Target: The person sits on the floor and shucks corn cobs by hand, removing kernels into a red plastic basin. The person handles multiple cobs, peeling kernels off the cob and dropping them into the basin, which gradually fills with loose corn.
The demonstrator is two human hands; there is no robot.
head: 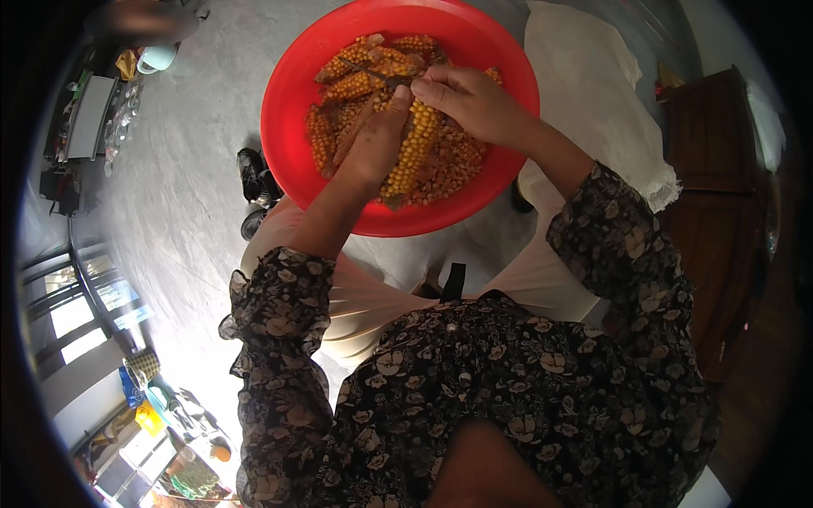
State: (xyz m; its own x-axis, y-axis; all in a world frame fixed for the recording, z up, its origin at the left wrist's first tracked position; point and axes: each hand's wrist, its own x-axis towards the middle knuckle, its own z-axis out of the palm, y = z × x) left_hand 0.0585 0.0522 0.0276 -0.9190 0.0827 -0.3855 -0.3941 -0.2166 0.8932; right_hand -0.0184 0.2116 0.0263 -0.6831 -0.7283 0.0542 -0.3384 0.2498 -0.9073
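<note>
A large red plastic basin [292, 152] stands in front of me, holding several corn cobs [356, 86] and many loose corn kernels [448, 171]. My left hand [380, 136] grips one yellow corn cob [416, 143], its kernels mostly still on, slanting down over the loose kernels. My right hand [467, 98] is at the top end of the same cob, thumb and fingers bent together close to my left thumb. A thin dark pointed tool [365, 68] lies at the fingertips, pointing to the upper left; which hand holds it, I cannot tell.
A pale woven sack [581, 95] lies on the floor right of the basin. Dark shoes [251, 174] stand on the grey floor [190, 127] to the left. A dark wooden cabinet [708, 254] is at the far right. My knees flank the basin's near side.
</note>
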